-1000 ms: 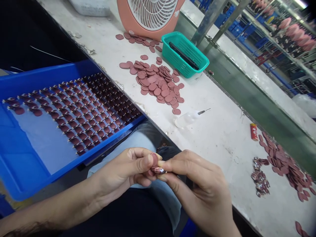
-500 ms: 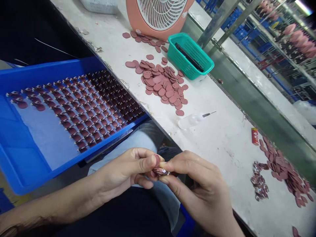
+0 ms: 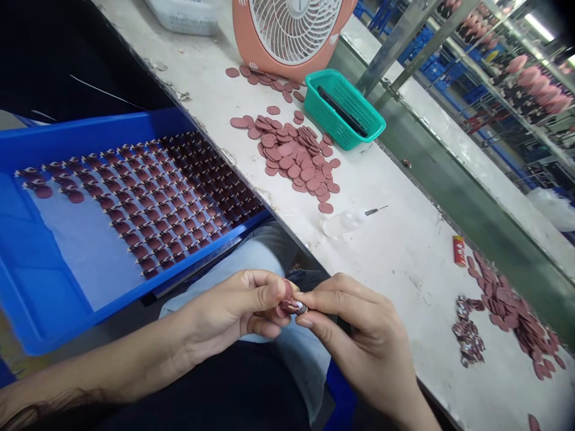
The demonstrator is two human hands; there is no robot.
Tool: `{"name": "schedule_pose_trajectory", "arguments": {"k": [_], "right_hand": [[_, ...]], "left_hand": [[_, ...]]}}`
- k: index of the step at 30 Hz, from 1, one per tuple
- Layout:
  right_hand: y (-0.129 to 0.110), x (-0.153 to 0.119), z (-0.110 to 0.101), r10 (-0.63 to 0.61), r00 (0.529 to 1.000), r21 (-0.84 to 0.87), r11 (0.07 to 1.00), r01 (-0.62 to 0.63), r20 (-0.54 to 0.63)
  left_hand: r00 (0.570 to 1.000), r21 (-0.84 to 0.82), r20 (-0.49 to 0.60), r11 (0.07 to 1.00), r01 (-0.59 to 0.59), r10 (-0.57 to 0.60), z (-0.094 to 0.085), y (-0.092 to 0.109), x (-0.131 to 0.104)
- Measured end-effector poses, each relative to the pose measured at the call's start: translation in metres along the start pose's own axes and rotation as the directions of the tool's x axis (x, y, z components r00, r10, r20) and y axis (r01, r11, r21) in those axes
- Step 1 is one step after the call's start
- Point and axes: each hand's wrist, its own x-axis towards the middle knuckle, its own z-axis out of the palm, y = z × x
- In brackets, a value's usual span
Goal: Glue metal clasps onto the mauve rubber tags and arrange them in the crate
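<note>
Left fingers [image 3: 275, 292] pinch dark-red piece [image 3: 286, 304]; long axis crosswise, shiny end [image 3: 297, 307] rightward; right fingers [image 3: 314, 299] nearer that end, narrow; grip unclear.

Bare tabletop [image 3: 381, 269] lies between the large disc pile [image 3: 300, 158] and the small shiny parts [image 3: 468, 332]; a needle-tipped bottle [image 3: 345, 222] obstructs its left side.

One coral fan [image 3: 296, 63] stands at twelve o'clock, one white basket [image 3: 188, 21] at eleven, one green basket [image 3: 335, 123] at one, one needle-tipped bottle [image 3: 344, 222] at three, one blue tray [image 3: 40, 263] at nine. One left hand [image 3: 249, 305] and one right hand [image 3: 363, 329] share one glossy piece [image 3: 293, 306]. Dark-red oval discs [image 3: 294, 164] overlap too much to count.
</note>
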Motion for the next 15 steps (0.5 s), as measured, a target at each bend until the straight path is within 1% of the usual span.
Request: {"name": "schedule_pose_trajectory", "arguments": {"k": [4, 6, 9, 15], "right_hand": [[0.0016, 0.001, 0.0022, 0.005, 1.0, 0.023, 1.0, -0.005, 0.002], [0.0023, 0.0017, 0.0025, 0.003, 1.0, 0.024, 1.0, -0.003, 0.003], [0.0034, 0.0033, 0.0032, -0.002, 1.0, 0.023, 1.0, 0.002, 0.0], [0.0052, 0.0074, 0.0044, -0.003, 1.0, 0.011, 1.0, 0.002, 0.022]], "left_hand": [[1.0, -0.048, -0.023, 0.999, 0.003, -0.004, 0.0056, 0.002, -0.001], [1.0, -0.041, -0.03, 0.999, 0.003, -0.004, 0.0069, 0.003, -0.0012], [0.999, -0.023, -0.053, 1.0, -0.008, 0.007, 0.0062, 0.0033, -0.0014], [0.998, -0.045, -0.058, 0.999, -0.03, 0.027, 0.0028, 0.0017, -0.0018]]}}
